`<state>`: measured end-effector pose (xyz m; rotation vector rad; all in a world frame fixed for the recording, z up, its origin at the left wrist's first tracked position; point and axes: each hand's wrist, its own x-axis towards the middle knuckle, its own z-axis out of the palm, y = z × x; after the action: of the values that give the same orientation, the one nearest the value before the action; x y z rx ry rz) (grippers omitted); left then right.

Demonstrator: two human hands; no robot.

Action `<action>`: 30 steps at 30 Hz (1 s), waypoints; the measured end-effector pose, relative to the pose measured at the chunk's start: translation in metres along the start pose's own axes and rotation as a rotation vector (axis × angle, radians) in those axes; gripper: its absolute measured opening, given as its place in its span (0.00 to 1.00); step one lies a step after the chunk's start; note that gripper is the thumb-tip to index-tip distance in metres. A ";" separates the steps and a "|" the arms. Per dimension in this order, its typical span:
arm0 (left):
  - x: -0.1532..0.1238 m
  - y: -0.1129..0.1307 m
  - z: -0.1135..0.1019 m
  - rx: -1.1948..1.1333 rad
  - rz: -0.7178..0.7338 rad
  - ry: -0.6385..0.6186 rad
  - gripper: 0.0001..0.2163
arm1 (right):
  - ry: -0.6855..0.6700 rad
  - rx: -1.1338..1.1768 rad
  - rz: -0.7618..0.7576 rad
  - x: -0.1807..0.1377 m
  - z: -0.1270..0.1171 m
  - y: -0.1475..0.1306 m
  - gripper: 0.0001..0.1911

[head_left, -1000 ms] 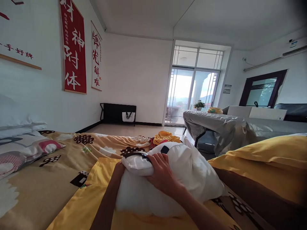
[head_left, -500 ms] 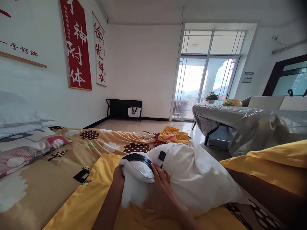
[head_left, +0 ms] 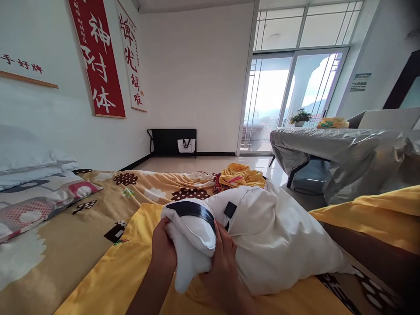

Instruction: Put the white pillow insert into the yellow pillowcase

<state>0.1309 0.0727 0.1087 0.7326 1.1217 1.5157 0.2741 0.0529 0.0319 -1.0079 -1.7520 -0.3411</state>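
A large white cloth cover (head_left: pixel 278 236), plump and creased like a pillow, lies across the bed in front of me. Its bunched end has a black band (head_left: pixel 195 210) over it, and a small black patch (head_left: pixel 230 209) sits farther right. White fluffy stuffing (head_left: pixel 188 267) bulges out beneath that end. My left hand (head_left: pixel 164 243) is closed around the left side of the bunched end, its fingertips partly hidden. From the right, my right hand (head_left: pixel 225 256) grips the same end, fingers along the cloth near the band and thumb under by the stuffing.
Under the cover lies yellow cloth (head_left: pixel 108 262) on a brown patterned blanket (head_left: pixel 65 232). Crumpled yellow clothing (head_left: pixel 241 175) sits beyond. Patterned pillows (head_left: pixel 49 201) are at left. A plastic-covered table (head_left: pixel 348 140) stands at right, near my yellow-clad leg (head_left: pixel 370 212).
The view has tilted down and shifted left slightly. More stuffing shows between my hands, and the bunched end has turned a little. Both hands remain on it.
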 end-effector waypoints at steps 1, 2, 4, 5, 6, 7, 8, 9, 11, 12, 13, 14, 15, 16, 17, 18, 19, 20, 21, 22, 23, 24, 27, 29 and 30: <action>-0.005 0.005 0.002 -0.047 -0.044 -0.006 0.14 | 0.021 0.027 0.011 0.003 -0.003 0.002 0.52; -0.008 0.010 0.004 -0.095 -0.082 -0.013 0.13 | 0.038 0.050 0.031 0.007 -0.007 0.005 0.50; -0.012 0.016 0.006 -0.184 -0.107 -0.029 0.11 | 0.077 0.080 0.085 0.016 -0.017 0.013 0.45; -0.012 0.018 0.006 -0.218 -0.088 -0.042 0.10 | 0.102 0.088 0.114 0.020 -0.022 0.017 0.40; -0.010 0.019 0.006 -0.234 -0.047 -0.066 0.10 | 0.128 0.094 0.144 0.025 -0.028 0.022 0.35; -0.009 0.018 0.005 -0.222 0.017 -0.096 0.10 | 0.152 0.101 0.175 0.030 -0.034 0.026 0.28; -0.008 0.018 0.002 -0.170 0.106 -0.120 0.09 | 0.175 0.111 0.206 0.034 -0.040 0.030 0.22; -0.007 0.018 -0.001 -0.077 0.222 -0.134 0.09 | 0.194 0.122 0.234 0.038 -0.045 0.034 0.17; -0.011 0.019 -0.008 0.209 0.529 -0.129 0.10 | 0.213 0.146 0.270 0.043 -0.054 0.038 0.11; -0.016 0.021 -0.011 0.388 0.698 -0.125 0.13 | 0.217 0.156 0.276 0.044 -0.056 0.039 0.09; -0.022 0.023 -0.014 0.582 0.857 -0.145 0.18 | 0.220 0.163 0.271 0.045 -0.058 0.039 0.08; -0.029 0.026 -0.016 0.781 1.008 -0.193 0.23 | 0.221 0.168 0.259 0.046 -0.059 0.039 0.08; -0.037 0.027 -0.016 0.970 1.142 -0.260 0.30 | 0.220 0.171 0.239 0.046 -0.059 0.038 0.08; -0.044 0.028 -0.014 1.134 1.258 -0.320 0.36 | 0.220 0.171 0.216 0.046 -0.059 0.037 0.08; -0.049 0.028 -0.012 1.263 1.357 -0.365 0.41 | 0.216 0.170 0.192 0.046 -0.059 0.035 0.09; -0.053 0.027 -0.008 1.347 1.448 -0.390 0.44 | 0.205 0.170 0.166 0.046 -0.058 0.033 0.10; -0.054 0.025 -0.005 1.386 1.526 -0.388 0.45 | 0.191 0.176 0.137 0.046 -0.058 0.031 0.12; -0.053 0.021 -0.001 1.393 1.588 -0.369 0.44 | 0.174 0.189 0.105 0.046 -0.057 0.029 0.14; -0.050 0.018 0.002 1.384 1.636 -0.356 0.41 | 0.149 0.210 0.065 0.046 -0.056 0.027 0.16; -0.045 0.014 0.004 1.364 1.679 -0.352 0.37 | 0.116 0.236 0.020 0.046 -0.055 0.025 0.19; -0.040 0.010 0.005 1.334 1.719 -0.354 0.34 | 0.083 0.262 -0.029 0.045 -0.054 0.024 0.21; -0.034 0.007 0.005 1.291 1.759 -0.349 0.31 | 0.049 0.284 -0.074 0.045 -0.052 0.023 0.23; -0.020 -0.002 0.002 1.158 1.817 -0.268 0.26 | -0.039 0.290 -0.151 0.042 -0.047 0.020 0.26; -0.014 -0.006 0.001 1.105 1.802 -0.182 0.19 | -0.071 0.259 -0.156 0.040 -0.043 0.020 0.27; -0.012 -0.007 0.001 1.097 1.788 -0.148 0.15 | -0.086 0.241 -0.154 0.039 -0.041 0.021 0.28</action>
<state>0.1378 0.0615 0.1036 3.1040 1.0451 1.8949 0.3118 0.0579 0.0788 -0.7267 -1.9021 -0.1789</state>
